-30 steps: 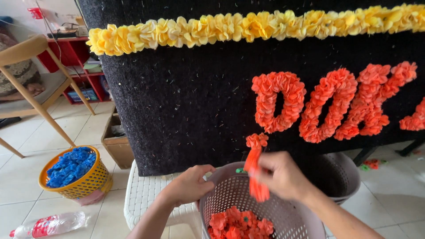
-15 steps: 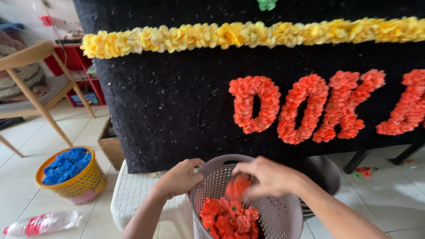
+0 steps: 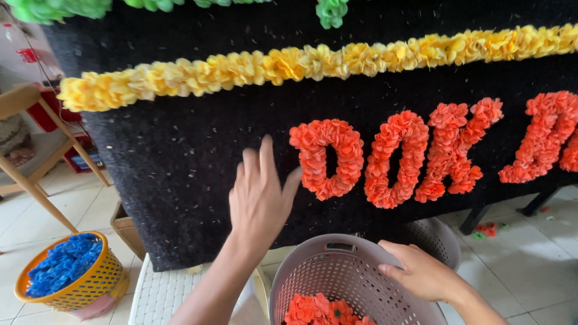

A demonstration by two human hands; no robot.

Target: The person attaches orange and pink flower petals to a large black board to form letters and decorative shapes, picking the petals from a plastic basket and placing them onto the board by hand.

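Up against the black board [image 3: 180, 162], left hand [image 3: 260, 201] is raised with palm toward the surface, fingers [image 3: 267, 157] spread apart and holding nothing, fingertips just short of or brushing the fuzzy face, can't tell which. Just right of that open grip sits the first orange flower letter [image 3: 327, 157], more orange flower letters [image 3: 421, 153] running on rightward; the hand looks placed at the bare patch beside them, likely feeling or marking the spot. Left forearm comes up steep from the bottom edge, wrist straight. Below and right of the left hand, right hand [image 3: 421, 274] rests on the rim of the grey perforated basket [image 3: 313, 277], fingers curled over the edge, thumb on top, closed on the rim, probably steadying it so the basket stays put near the board. Inside the basket, under that grip, loose orange paper flowers [image 3: 319, 310] lie heaped at the bottom, within easy reach. Right wrist angles in from the lower right. Above both hands a yellow flower garland [image 3: 289, 65] runs across the board, green flowers [image 3: 60, 9] higher. Far left and below the left hand, a yellow basket of blue flowers [image 3: 66, 271] stands on the tiled floor [image 3: 530, 265], well apart. White plastic stool [image 3: 159, 295] shows beneath the left forearm.
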